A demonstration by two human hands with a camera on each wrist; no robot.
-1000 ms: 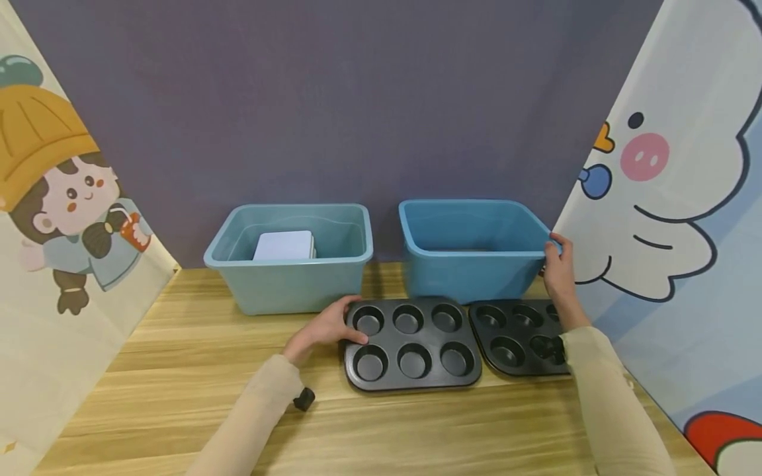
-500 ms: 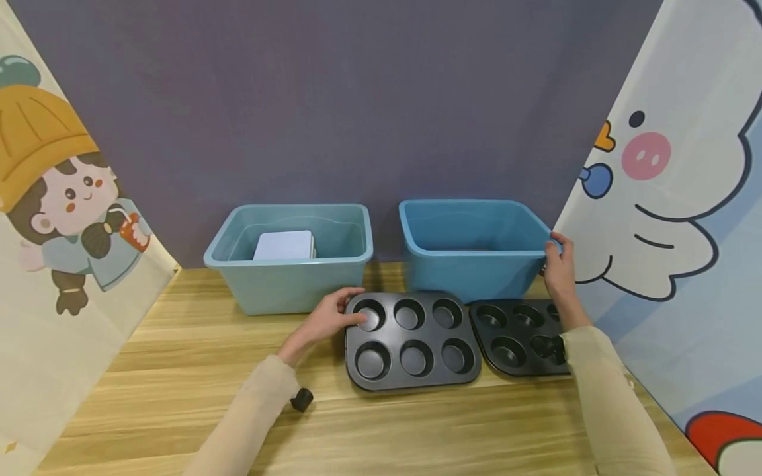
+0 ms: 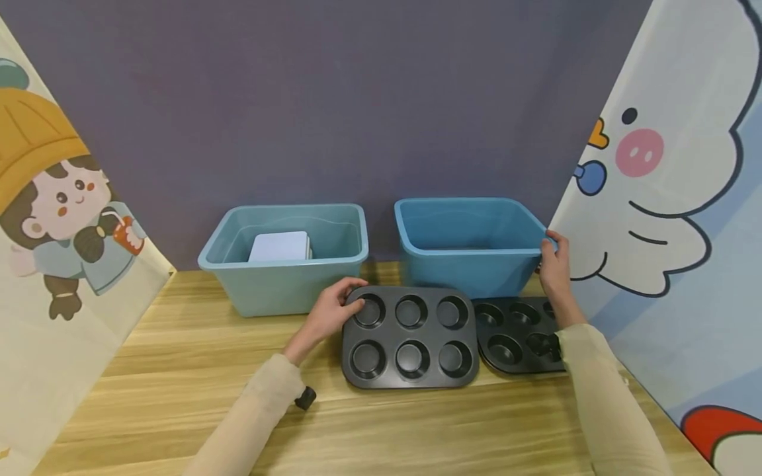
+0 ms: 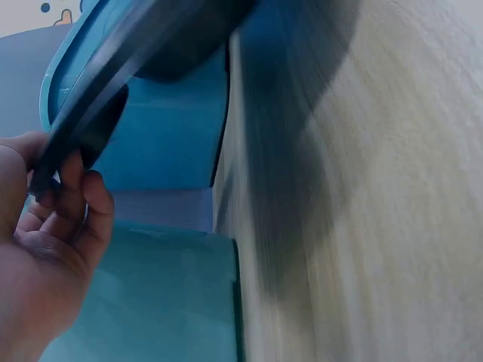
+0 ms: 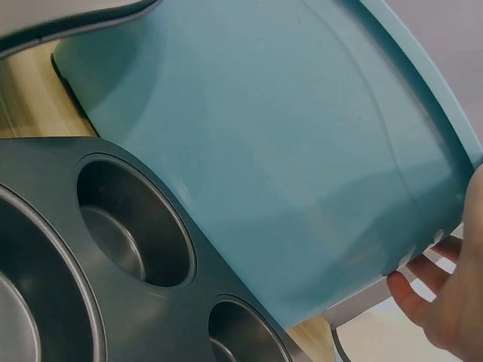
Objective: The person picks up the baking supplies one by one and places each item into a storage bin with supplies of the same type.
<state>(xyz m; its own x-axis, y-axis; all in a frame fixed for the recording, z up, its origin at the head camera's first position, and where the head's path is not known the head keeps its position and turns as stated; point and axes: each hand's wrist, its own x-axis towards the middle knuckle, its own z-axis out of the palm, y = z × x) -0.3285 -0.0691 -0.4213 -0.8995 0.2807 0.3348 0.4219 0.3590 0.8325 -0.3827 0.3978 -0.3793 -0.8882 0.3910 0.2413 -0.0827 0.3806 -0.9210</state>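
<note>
My left hand (image 3: 327,314) pinches the back left corner of a dark six-cup muffin tin (image 3: 411,335), thumb on top and fingers beneath. In the left wrist view the tin (image 4: 98,90) is raised off the table, casting a shadow below it. My right hand (image 3: 556,271) holds the front right corner of the blue plastic bin (image 3: 467,274), thumb at the rim; its fingers also press the bin's end wall in the right wrist view. A second dark muffin tin (image 3: 514,330) lies right of the first, partly hidden by my right wrist and sleeve.
Left of the blue bin stands a pale teal bin (image 3: 292,287) with white flat boxes or blocks (image 3: 280,246) inside. Both bins stand against a dark grey back panel (image 3: 381,119). Printed cartoon panels flank the wooden table (image 3: 369,430).
My left hand has moved back and up, lifting the tin, which now overlaps the second tin's edge. My right hand keeps its hold on the blue bin. The head view has shifted slightly.
</note>
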